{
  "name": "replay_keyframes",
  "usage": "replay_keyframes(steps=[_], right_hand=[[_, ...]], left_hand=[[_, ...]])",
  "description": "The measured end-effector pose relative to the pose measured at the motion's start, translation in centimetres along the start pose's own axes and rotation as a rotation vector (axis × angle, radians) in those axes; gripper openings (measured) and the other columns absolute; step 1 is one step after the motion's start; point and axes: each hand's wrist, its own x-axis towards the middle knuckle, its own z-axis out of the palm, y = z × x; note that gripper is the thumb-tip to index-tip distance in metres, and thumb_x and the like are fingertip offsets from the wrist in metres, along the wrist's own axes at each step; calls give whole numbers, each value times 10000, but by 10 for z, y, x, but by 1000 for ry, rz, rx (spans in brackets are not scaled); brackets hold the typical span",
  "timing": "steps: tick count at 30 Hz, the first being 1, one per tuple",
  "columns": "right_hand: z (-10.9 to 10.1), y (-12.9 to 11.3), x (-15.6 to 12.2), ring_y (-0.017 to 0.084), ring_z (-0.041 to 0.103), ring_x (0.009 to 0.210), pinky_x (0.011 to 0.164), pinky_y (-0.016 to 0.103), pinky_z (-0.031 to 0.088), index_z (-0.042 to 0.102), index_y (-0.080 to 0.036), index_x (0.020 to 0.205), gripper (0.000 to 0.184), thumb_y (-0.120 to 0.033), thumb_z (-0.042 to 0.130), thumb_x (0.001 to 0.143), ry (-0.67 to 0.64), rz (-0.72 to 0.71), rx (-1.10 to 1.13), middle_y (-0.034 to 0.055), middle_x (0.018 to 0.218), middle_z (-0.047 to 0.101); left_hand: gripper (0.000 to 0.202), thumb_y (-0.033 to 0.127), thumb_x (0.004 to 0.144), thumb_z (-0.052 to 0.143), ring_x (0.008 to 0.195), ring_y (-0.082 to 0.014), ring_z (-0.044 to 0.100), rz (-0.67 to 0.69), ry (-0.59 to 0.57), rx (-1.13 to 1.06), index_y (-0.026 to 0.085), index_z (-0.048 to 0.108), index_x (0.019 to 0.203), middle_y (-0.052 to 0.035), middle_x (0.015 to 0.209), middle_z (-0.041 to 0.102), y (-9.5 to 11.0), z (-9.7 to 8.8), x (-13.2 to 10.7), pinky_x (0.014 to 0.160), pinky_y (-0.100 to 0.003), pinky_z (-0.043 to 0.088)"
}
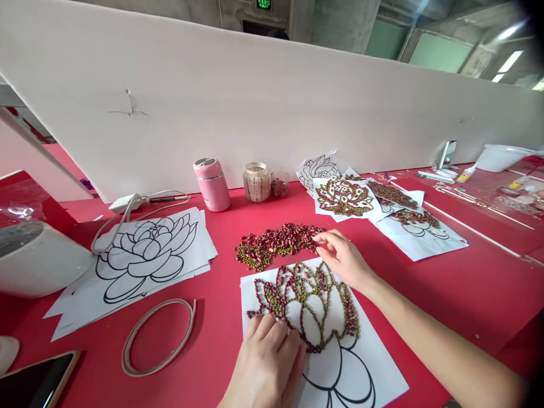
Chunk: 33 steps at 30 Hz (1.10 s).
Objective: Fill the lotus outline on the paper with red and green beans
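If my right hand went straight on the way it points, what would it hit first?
Your right hand would most likely meet the bean pile first; it reaches the pile's right end, perhaps touching, though depth is hard to judge.

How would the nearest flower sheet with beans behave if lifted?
The sheet looks like paper, so it would probably bend. Its beans crowd the far part, so that side may sag. Being rounded, any loose ones could roll off; whether they're stuck isn't visible.
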Motion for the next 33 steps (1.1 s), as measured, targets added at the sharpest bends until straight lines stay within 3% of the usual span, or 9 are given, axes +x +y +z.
replay_keyframes(steps=[2,6,8,12,17,22,26,30,33], right_hand=[[6,4,15,107,550,730,654,208,449,556,-192,906,153,-169,460,789,-26,12,-102,34,887,543],[16,6,37,92,524,608,595,211,402,583,-197,755,132,-201,457,793,-108,20,-252,7,783,547],[19,4,44,98,523,611,591,215,381,583,-200,703,146,-214,464,787,-133,16,-283,1,750,547],[22,2,53,117,521,615,550,223,344,593,-205,682,138,-215,483,765,-177,37,-359,9,723,551],[24,-2,60,143,529,633,536,239,331,575,-197,629,140,-181,490,739,-220,67,-413,33,717,568],[24,-3,64,152,531,631,543,253,342,550,-185,694,147,-184,430,779,-198,93,-384,53,763,586],[12,-3,53,137,516,610,547,243,356,499,-186,764,158,-216,362,838,-157,97,-296,21,710,574],[-4,-7,17,114,503,615,583,225,399,446,-194,749,162,-251,348,865,-171,39,-176,-7,687,539],[-11,-12,-17,142,535,829,705,252,433,458,-195,734,152,-241,381,857,-134,-83,47,40,850,548]], left_hand=[[137,129,817,420,647,-160,398,10,-12,12,172,501,715,-29,673,476,0,0,0,585,-304,326],[175,137,821,395,625,-154,389,14,76,13,170,496,682,-29,652,462,-1,0,0,566,-299,320],[167,133,819,403,636,-155,399,3,30,20,171,504,692,-31,663,474,0,-2,2,577,-302,330],[155,120,811,420,629,-155,402,18,-7,29,168,513,696,-33,657,483,2,-7,4,570,-300,335],[178,125,815,396,612,-156,380,27,90,3,165,504,680,-35,642,469,1,-2,4,549,-300,316],[154,113,811,419,637,-158,399,14,-8,25,160,512,697,-39,664,485,2,-7,5,571,-302,339],[171,116,818,413,633,-153,399,6,-24,22,161,501,679,-34,661,485,5,-12,5,573,-297,341],[180,126,828,410,638,-153,396,-18,-38,13,163,511,684,-30,661,481,6,-12,5,581,-297,337],[179,134,830,412,630,-150,378,-14,-10,-5,163,515,687,-25,649,466,6,-11,6,575,-294,322]])
